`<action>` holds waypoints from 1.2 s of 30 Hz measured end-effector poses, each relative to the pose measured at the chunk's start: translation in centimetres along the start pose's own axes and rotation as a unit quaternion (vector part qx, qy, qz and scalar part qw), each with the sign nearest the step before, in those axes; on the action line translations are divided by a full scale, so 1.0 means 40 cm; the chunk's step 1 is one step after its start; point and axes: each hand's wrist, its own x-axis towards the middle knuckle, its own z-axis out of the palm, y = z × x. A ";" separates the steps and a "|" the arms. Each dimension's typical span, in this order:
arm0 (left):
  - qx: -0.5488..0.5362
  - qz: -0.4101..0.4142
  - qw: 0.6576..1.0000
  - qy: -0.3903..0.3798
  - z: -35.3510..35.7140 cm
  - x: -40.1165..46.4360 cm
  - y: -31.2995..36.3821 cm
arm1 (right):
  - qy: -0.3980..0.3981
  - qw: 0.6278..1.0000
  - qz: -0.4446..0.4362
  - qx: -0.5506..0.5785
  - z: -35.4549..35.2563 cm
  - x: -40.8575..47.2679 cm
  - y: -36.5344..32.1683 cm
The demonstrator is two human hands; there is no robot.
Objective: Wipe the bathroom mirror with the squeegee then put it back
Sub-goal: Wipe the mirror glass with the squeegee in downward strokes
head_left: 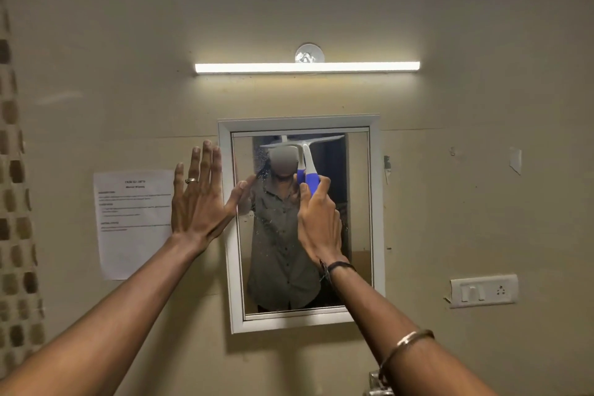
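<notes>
Right hand point(316, 219) was wrapped around the blue grip of the squeegee point(307, 159), fingers closed on the handle, back of the hand toward the camera. Squeegee stood roughly upright above that hand, white neck rising to a wide blade that sat across the top of the mirror point(356, 202), just under the upper frame edge. Blade looked pressed to the glass, though contact was hard to confirm since its reflection merged with it.

Left hand point(199, 199) was open and flat, fingers spread and pointing up, palm against the wall beside the mirror. Its thumb reached over the white frame point(232, 267) toward the glass. It held nothing. A ring point(192, 180) sat on one finger.

Glass between the two hands showed droplets and smears, mostly on the portion nearest the left thumb and below it. The portion beyond the right hand looked cleaner.

Right wrist carried a dark thread band point(337, 265); a metal bangle point(406, 349) sat further down the same forearm.

Printed paper sheet point(135, 222) was stuck to the wall just outside the left hand. Lit tube light point(307, 67) ran above both hands. Switch and socket plate point(483, 291) sat well outside the right forearm.
</notes>
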 end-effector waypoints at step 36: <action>0.041 -0.038 0.998 -0.029 -0.043 -0.073 -0.120 | 0.026 0.999 0.002 0.031 0.107 -0.090 -0.048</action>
